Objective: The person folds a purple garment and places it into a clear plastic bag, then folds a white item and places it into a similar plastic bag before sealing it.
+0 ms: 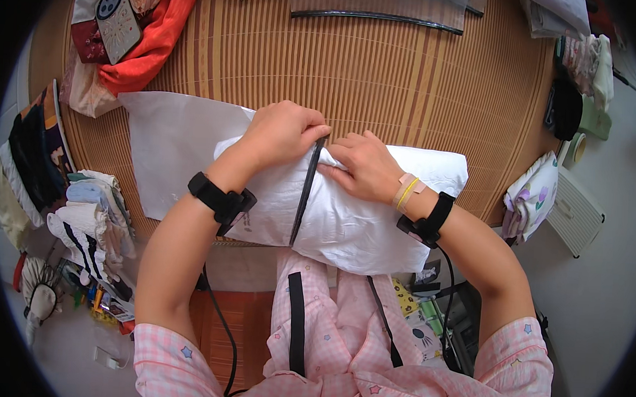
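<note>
A frosted, translucent zip bag (177, 153) lies on the near edge of a bamboo mat, its black-edged mouth (304, 198) facing right. Folded white fabric (370, 223) sits partly inside the bag, and the rest sticks out to the right past the mouth. My left hand (284, 129) pinches the far end of the black edge between thumb and fingers. Just to the right, my right hand (365, 166) grips a fold of the white fabric close to that edge, with its fingers curled. The fabric's near side hangs slightly over the mat's edge.
Beyond the hands stretches the slatted bamboo mat (368, 66). More black-edged bags (379, 7) lie at its far side. A phone (117, 23) rests on red and patterned cloth (153, 55) at far left. Folded clothes (93, 208) stand left; a tulip-print bundle (531, 196) lies right.
</note>
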The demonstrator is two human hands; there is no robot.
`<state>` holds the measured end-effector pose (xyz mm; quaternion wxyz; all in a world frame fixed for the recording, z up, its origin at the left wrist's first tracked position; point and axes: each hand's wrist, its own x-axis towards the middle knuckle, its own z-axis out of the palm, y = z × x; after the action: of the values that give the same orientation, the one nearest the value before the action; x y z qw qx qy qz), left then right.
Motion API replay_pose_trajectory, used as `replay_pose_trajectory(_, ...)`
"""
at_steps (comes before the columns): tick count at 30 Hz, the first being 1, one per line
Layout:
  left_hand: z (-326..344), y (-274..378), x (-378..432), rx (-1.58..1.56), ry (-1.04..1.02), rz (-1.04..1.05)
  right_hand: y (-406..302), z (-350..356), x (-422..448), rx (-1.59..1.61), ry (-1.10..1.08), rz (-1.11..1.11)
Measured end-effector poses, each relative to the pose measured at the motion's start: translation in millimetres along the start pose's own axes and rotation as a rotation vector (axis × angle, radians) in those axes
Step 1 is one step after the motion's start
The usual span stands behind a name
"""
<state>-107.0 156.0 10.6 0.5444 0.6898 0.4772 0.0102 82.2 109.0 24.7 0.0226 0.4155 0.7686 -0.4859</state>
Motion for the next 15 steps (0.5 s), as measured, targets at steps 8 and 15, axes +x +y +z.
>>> replay_pose_trajectory(8,23.1,30.0,3.3,0.384,0.260,0.092,7.0,6.9,-5.4,-0.161,0.307,0.097)
replay_pose_trajectory(15,94.0,46.2,-74.6,0.189,0.942,0.103,39.3,-22.3,12.0,-0.421,0.413,0.276)
